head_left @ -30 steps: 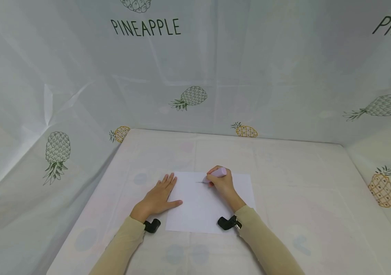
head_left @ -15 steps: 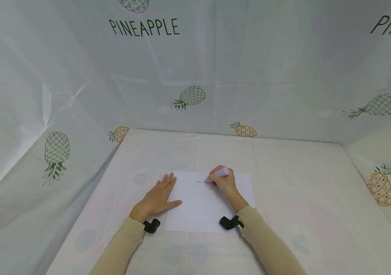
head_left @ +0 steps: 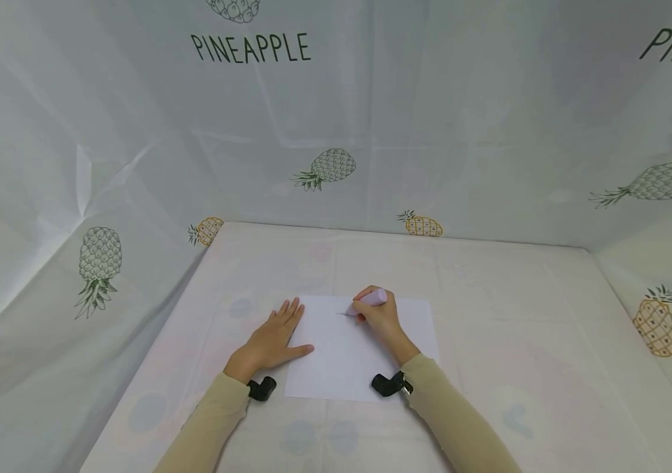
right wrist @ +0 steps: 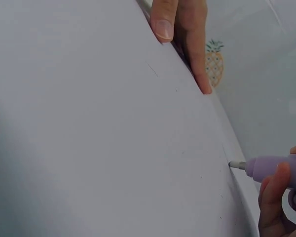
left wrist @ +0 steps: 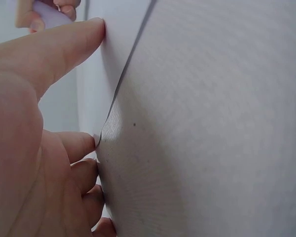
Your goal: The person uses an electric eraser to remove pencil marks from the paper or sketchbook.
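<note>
We find the lilac marker (head_left: 376, 297) gripped by the right hand (head_left: 381, 322), its tip meeting the upper part of the white paper (head_left: 336, 361). That hand and its black wrist device (head_left: 387, 385) hide parts of the sheet. The left hand (head_left: 270, 338) lies with extended fingers across the paper's left edge. Beyond the tabletop (head_left: 519, 309) hangs a pineapple-print curtain (head_left: 460, 98). Against half a second ago, we note the marker slightly further left.

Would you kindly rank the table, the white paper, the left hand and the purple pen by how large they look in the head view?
1. Table
2. White paper
3. Left hand
4. Purple pen, partly hidden by the right hand
</note>
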Available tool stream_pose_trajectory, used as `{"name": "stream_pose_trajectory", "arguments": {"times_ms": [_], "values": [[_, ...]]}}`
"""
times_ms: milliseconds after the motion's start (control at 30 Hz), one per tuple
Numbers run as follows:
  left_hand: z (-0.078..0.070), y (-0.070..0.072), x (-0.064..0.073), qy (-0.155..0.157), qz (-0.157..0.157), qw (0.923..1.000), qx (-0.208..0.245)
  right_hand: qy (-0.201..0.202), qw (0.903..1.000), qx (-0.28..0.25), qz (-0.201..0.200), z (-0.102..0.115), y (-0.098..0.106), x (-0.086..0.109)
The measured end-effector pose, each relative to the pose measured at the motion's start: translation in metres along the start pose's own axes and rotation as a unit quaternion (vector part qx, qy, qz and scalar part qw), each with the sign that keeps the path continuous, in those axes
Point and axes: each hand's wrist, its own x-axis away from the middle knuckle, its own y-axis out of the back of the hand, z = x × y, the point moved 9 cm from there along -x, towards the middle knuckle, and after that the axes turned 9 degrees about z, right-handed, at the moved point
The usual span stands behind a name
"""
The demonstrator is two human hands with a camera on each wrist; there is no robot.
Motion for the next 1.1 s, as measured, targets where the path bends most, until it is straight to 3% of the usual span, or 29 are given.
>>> {"name": "stream_pose_trajectory", "arguments": {"times_ms": [433, 733, 967, 1100], "values": [[-0.001, 0.001, 0.001, 0.0, 0.004, 1.0, -0.001, -0.001, 0.9999, 0.007, -0.011, 0.002, 0.008, 0.004], [0.0, -0.002, 0.0, 0.004, 0.006, 1.0, -0.001, -0.002, 0.9999, -0.005, 0.009, 0.001, 0.003, 0.002], [0.002, -0.002, 0.0, 0.003, 0.004, 1.0, 0.0, -0.014, 0.9995, -0.004, 0.026, 0.028, -0.002, 0.013], [0.001, -0.001, 0.001, 0.002, 0.004, 1.0, 0.001, -0.027, 0.9995, -0.005, 0.018, 0.029, 0.0, 0.015]]}}
